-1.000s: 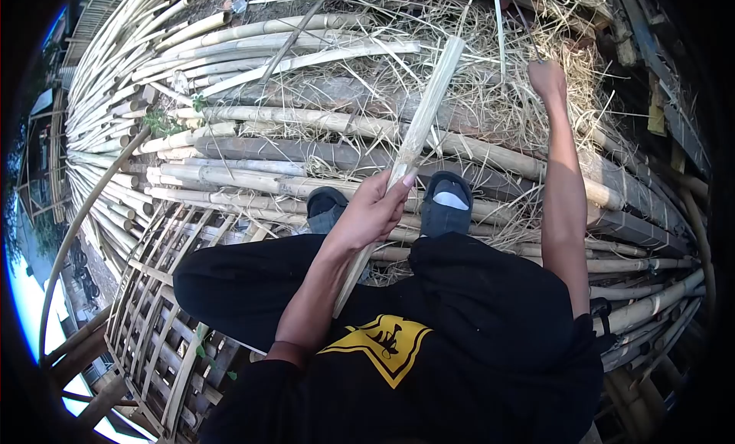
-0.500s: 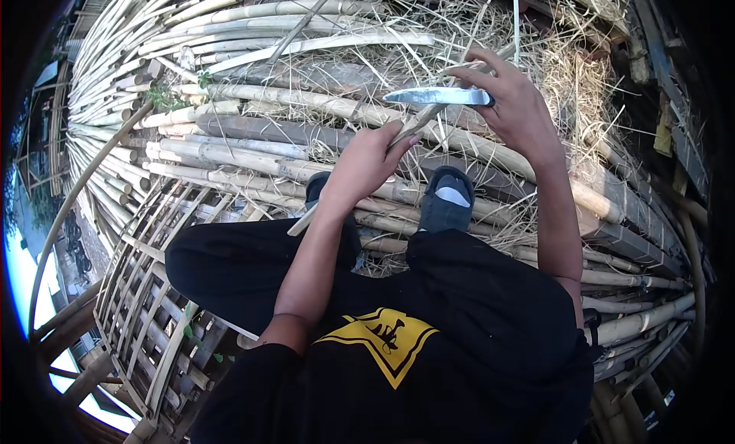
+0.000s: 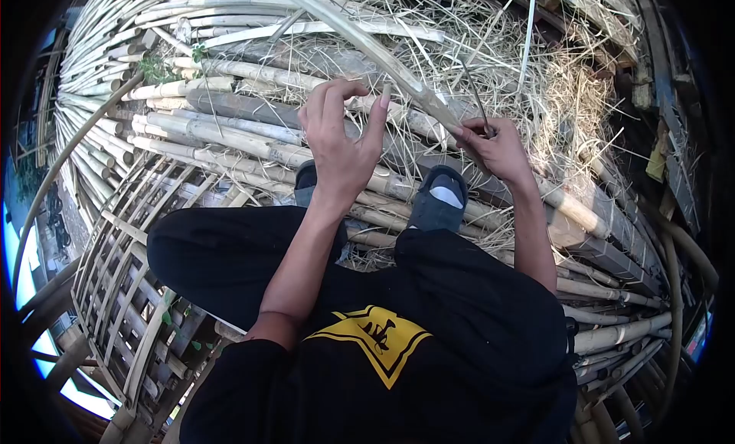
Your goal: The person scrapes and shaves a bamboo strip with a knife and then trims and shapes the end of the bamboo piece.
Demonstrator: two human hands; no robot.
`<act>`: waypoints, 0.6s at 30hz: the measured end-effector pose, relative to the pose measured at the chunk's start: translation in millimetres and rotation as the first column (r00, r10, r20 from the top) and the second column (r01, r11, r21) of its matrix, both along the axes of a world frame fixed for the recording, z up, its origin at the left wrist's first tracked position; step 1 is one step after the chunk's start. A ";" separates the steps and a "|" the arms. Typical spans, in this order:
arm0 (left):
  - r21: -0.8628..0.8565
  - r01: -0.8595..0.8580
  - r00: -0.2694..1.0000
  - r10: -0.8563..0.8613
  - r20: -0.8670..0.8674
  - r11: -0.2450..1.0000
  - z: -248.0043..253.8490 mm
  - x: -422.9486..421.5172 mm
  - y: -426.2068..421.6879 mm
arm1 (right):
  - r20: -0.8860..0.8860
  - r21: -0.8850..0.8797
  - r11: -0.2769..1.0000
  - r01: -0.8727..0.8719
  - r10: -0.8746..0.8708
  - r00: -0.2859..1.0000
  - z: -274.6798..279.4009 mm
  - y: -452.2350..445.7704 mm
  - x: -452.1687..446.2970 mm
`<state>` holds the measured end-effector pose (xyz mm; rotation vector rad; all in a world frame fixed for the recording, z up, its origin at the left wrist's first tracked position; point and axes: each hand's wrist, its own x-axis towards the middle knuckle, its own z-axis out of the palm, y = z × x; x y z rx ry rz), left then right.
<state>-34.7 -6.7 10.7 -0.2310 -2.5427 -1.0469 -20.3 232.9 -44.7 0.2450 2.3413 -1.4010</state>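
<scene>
In the head view, a bamboo strip [image 3: 387,59] hung above the heaped ground, pale, smooth and flat-sided, ridged by a node partway along. Its long axis ran aslant: the near end sat at the right hand [image 3: 494,147], and the other pointed forward and leftward, out at the top edge. The right thumb and fingers pinched that near end; a thin, dark blade [image 3: 476,99] jutted forward from the same hand. The left hand [image 3: 341,142] lay beside the strip, fingers curved, thumb spread from them, gripping nothing visible. Below were round, jointed poles [image 3: 222,142], curly, straw-like shavings [image 3: 566,84] and, leftward, a slatted lattice [image 3: 125,228].
</scene>
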 end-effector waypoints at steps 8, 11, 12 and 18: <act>0.719 -0.123 0.689 -0.463 0.558 0.684 -53.9 12.0 17.4 | 0.202 -0.428 0.865 0.263 -0.192 0.960 5.7 -61.7 19.2; 0.811 -0.318 0.655 -0.505 0.562 0.490 -50.3 8.2 16.6 | 0.222 -0.513 0.817 0.263 -0.169 0.960 -7.4 -80.3 36.0; 0.781 -0.290 0.657 -0.478 0.583 0.553 -56.1 5.5 13.0 | 0.181 -0.496 0.841 0.216 -0.144 0.973 -11.7 -84.3 40.1; 0.765 -0.363 0.651 -0.444 0.616 0.531 -71.0 3.5 -4.7 | 0.213 -0.456 0.880 0.132 -0.037 0.976 -9.3 -71.7 35.0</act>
